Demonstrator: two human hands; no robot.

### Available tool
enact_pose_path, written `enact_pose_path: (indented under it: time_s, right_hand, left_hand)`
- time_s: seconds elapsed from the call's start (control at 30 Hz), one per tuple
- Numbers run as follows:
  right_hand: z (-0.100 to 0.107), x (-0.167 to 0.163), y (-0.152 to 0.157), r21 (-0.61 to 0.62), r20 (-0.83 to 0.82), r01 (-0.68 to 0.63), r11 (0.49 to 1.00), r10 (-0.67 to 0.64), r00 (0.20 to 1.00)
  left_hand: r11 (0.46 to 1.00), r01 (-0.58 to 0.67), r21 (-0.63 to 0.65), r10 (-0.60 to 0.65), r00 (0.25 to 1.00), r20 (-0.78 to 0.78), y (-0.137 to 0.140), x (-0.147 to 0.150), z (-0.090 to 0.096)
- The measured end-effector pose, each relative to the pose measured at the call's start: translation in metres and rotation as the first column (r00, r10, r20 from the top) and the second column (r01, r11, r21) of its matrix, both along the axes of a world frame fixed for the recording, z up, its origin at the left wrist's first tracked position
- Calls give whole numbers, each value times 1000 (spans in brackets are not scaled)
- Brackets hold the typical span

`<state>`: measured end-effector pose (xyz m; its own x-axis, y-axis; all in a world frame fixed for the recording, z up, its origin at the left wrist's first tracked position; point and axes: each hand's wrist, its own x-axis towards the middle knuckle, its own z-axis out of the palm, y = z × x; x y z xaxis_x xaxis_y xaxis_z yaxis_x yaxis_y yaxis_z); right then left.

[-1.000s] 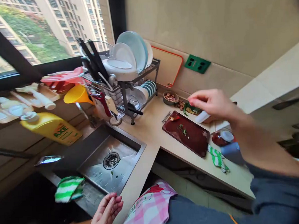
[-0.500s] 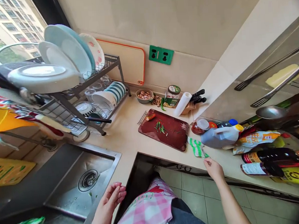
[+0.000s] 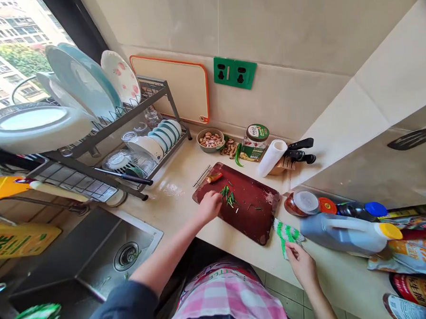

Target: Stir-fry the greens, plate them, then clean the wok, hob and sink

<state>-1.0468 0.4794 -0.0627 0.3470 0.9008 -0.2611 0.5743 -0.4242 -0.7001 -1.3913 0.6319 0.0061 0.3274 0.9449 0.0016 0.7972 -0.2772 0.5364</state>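
Note:
My left hand is over the left part of a dark red cutting board, fingers curled downward beside chopped green pieces. Its fingertips are hidden, so whatever they hold cannot be made out. A reddish piece of food lies on the board's upper left corner, near the metal handle. At the board's lower right corner lies a green-and-white striped cloth. My right hand pinches this cloth at its near edge, thumb and fingers together.
Behind the board stand a bowl of pinkish pieces, a green chili, a paper roll and a knife block. Bottles and a large jug line the right. A dish rack and sink are left.
My left hand has moved from beside the sink, where it was open, up to the board and curled. My right hand stays by the cloth. The view has shifted closer to the counter.

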Motion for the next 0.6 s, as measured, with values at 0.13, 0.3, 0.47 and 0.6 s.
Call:
enact_pose_path:
  time_s: [0.13, 0.3, 0.47, 0.6]
  right_hand:
    - [4, -11, -10, -11, -65, 37, 999, -37, 997]
    - [14, -38, 26, 43, -86, 1, 999, 2, 996]
    - [20, -58, 92, -22, 141, -14, 1000, 17, 990]
    - [26, -72, 129, -141, 235, -37, 989, 70, 970]
  left_hand:
    - [984, 179, -16, -179, 980, -89, 72, 35, -12]
    - [954, 290, -83, -300, 937, -180, 87, 44, -26]
    - [967, 243, -80, -254, 945, -205, 59, 22, -21]
    - [989, 139, -58, -147, 974, -170, 46, 1, -18]
